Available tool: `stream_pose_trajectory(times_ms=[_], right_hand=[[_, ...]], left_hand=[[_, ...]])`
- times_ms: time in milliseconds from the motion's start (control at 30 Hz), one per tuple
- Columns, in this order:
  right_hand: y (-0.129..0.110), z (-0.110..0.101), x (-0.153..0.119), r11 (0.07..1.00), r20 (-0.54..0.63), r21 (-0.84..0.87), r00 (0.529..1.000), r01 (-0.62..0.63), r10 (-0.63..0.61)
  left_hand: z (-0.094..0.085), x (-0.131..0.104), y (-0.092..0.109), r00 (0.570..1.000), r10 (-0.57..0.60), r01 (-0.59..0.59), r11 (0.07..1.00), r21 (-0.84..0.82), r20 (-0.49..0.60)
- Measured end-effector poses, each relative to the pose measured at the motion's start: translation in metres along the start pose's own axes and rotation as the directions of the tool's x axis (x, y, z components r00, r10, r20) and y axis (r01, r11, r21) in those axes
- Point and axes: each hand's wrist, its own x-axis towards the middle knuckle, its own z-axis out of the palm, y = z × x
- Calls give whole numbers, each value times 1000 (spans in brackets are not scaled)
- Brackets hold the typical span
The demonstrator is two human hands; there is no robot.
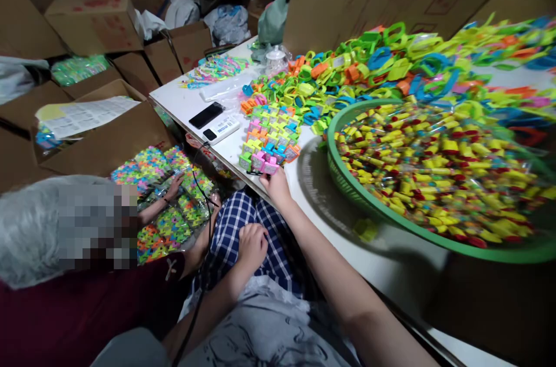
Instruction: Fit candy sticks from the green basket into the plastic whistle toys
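Note:
My right hand [277, 186] reaches to the table's near edge, its fingers closed at the pink plastic toy watch [270, 167] at the front of a stack. This stack of toy watches [273, 134] stands in close rows of orange, green, blue, pink and yellow. My left hand [252, 246] lies on my checked-cloth lap, fingers curled in, with nothing visible in it. A loose heap of bright plastic toy watches [339, 80] spreads behind the stack. Right of my right hand is a green basket [369, 196], full of small wrapped yellow and red pieces.
A black phone [207, 115] and a white device [222, 128] lie on the white table [174, 92]. At left, a co-worker's hand [174, 186] is over bagged colourful pieces [167, 234]. Cardboard boxes [98, 22] crowd the back left. A black cable [197, 297] hangs beside my left arm.

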Motion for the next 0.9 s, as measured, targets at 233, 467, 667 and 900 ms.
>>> stream_pose_trajectory(times_ms=[233, 467, 667, 900], right_hand=[[-2, -1, 0, 1000, -15, 16, 1000, -25, 26], [-2, -9, 3, 995, 35, 76, 997, 60, -63], [4, -7, 1, 989, 4, 125, 997, 80, -81], [7, -6, -3, 987, -17, 140, 996, 84, -82]], left_hand=[[2, 2, 0, 1000, -3, 3, 1000, -5, 28], [-16, 18, 2, 974, 24, -70, 978, -198, -223], [-111, 107, 38, 839, 225, -298, 952, -72, -495], [-137, 167, 45, 933, 298, -310, 950, -34, -201]])
